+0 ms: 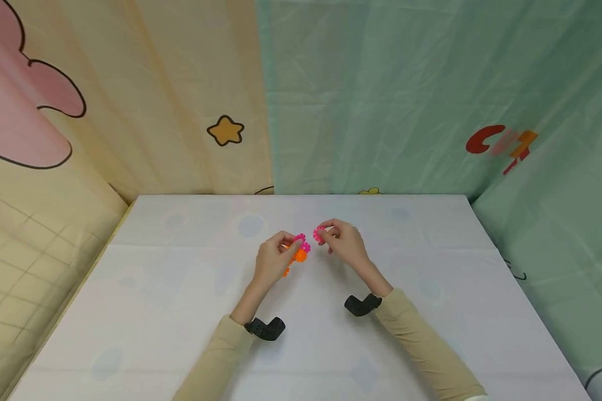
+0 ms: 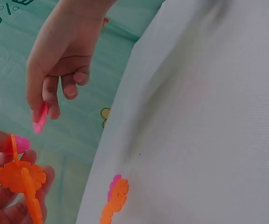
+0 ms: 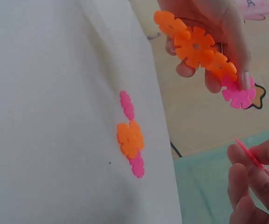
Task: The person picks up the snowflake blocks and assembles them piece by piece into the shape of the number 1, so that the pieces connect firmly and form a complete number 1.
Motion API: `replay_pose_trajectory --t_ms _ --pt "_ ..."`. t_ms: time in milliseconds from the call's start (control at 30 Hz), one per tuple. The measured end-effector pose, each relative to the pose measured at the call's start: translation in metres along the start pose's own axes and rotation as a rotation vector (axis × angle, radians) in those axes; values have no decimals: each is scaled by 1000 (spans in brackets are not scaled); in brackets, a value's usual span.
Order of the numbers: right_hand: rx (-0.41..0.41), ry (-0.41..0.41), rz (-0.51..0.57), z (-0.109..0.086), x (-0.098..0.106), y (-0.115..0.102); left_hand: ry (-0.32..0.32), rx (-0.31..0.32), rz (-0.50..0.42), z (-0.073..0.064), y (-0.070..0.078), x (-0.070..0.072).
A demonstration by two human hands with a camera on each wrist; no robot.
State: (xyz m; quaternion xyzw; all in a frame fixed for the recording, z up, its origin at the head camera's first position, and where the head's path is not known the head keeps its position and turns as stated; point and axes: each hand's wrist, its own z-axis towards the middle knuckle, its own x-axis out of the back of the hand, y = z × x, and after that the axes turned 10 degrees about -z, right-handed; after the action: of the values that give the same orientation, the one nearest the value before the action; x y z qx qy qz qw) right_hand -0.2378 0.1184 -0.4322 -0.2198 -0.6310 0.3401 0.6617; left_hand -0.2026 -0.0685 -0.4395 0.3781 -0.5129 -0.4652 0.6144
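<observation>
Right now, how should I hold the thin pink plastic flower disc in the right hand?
Probably pinch the pink disc by its right rim, coming from the right, like the right hand does. It's thin and flat, and this leaves its petalled left edge free towards the orange-and-pink plastic flower chain in the left hand.

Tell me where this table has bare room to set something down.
The white tabletop is bare left of the left sleeve, right of the right sleeve, and between the two. It is crowded around the left hand, the right hand and the flower pieces lying near them.
</observation>
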Motion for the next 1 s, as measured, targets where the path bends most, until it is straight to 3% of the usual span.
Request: replay_pose_trajectory --t_ms 233,600,1000 --pt "14 69 89 -7 3 -10 -12 26 0 -3 1 -4" --pt "35 85 163 -6 10 -24 26 -43 60 2 11 -13" --pt "12 104 120 -8 2 -30 52 -82 87 -4 9 -16"
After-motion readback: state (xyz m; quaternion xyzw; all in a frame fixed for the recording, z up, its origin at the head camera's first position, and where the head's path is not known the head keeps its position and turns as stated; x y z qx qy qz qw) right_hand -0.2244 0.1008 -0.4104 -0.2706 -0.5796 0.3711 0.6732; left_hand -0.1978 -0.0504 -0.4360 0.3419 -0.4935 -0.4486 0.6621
